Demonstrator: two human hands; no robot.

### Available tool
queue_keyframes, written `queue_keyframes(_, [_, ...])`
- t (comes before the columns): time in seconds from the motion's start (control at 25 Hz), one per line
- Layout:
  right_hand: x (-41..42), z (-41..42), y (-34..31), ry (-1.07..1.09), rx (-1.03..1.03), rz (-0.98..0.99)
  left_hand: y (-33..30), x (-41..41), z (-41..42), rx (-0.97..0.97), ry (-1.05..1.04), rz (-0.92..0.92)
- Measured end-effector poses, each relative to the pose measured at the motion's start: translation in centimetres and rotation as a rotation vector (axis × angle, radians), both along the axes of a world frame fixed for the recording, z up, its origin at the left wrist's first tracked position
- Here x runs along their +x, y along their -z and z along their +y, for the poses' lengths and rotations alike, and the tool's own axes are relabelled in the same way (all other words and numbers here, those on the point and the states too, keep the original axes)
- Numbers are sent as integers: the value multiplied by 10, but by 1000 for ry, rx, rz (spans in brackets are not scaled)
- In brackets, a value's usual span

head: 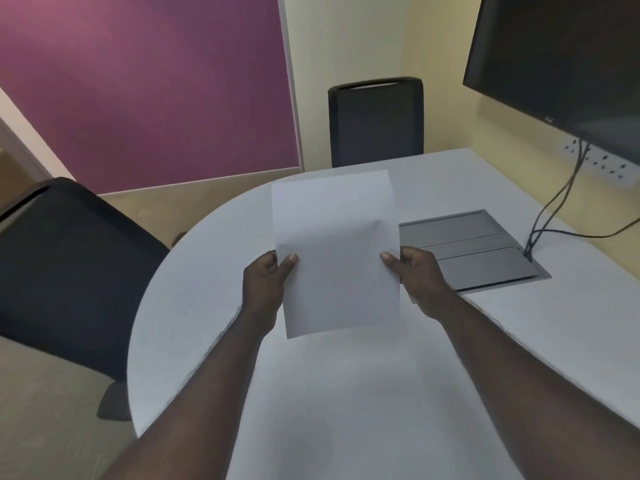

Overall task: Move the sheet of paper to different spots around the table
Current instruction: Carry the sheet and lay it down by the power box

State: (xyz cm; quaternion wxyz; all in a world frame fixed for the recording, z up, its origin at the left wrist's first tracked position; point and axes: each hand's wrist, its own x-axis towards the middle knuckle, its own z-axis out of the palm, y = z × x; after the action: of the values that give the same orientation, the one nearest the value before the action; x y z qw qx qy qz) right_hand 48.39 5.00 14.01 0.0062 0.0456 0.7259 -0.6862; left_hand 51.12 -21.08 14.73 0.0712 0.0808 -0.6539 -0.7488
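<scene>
Above rounded white table [194,299]: left hand [265,284] and right hand [420,277] pinch side edges of blank white paper sheet [337,251], thumbs on top, sheet lifted, tilted toward camera. Just beyond right hand: grey metal cable hatch [474,251], black cables [554,206]. Farther: two black chairs [375,121], dark wall screen [568,60].

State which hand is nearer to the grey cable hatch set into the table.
Right. The right hand grips the paper beside the cable hatch; the left hand holds the paper's far edge.
</scene>
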Motion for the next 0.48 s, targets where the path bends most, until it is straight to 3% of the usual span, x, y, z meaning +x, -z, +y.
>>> queue_keyframes(0.28, [96, 18, -66, 87, 85, 12, -51, 67, 17, -60, -88, -149])
queue_keyframes(0.48, [137, 56, -86, 173, 152, 17, -66, 99, 60, -31, -77, -154])
